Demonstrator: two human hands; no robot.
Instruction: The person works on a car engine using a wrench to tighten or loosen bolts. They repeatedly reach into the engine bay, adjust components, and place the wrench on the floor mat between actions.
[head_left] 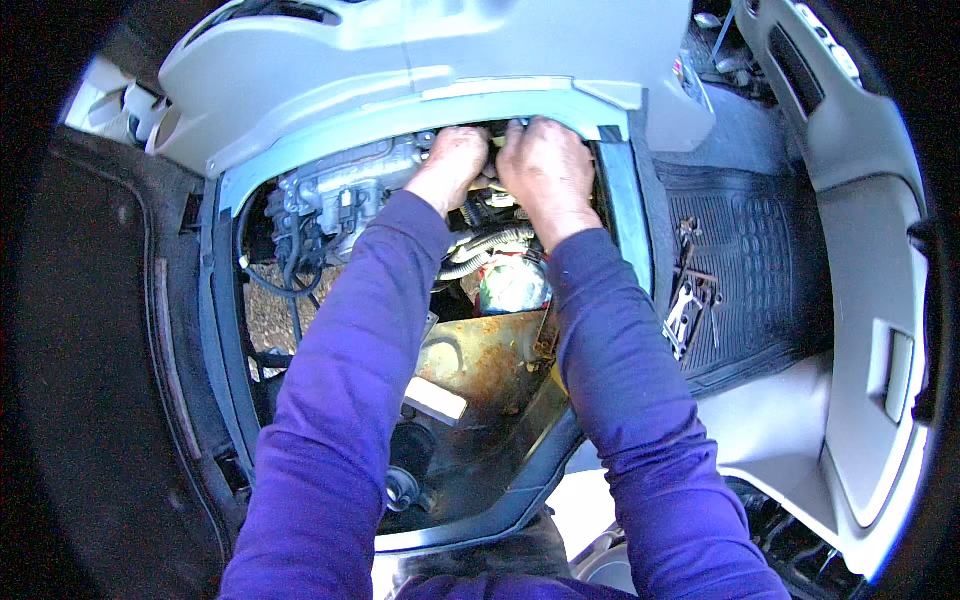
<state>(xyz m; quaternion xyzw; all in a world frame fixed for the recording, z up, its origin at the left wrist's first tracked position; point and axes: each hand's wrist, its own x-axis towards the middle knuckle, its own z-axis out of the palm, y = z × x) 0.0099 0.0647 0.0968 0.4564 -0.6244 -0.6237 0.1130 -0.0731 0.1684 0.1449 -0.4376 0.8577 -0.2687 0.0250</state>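
Note:
Both my arms reach in purple sleeves through a square opening into an engine bay. At its far edge, my left hand (455, 162) is closed beside the grey metal engine (368, 175), its fingertips hidden among the parts. Just right of it, my right hand (548, 172) is curled downward with its knuckles up near the far right corner. What either hand grips is hidden. Below the hands run grey corrugated hoses (488, 243). A brightly lit, whitish round thing with a red edge (514, 284) sits under them.
A light blue rim (636, 230) frames the opening. Nearer me lies a rust-stained metal panel (485, 365). On the right, several wrenches (684, 318) lie on a black rubber mat (755, 260) beside a grey door panel (870, 260). A grey console (420, 50) stands beyond.

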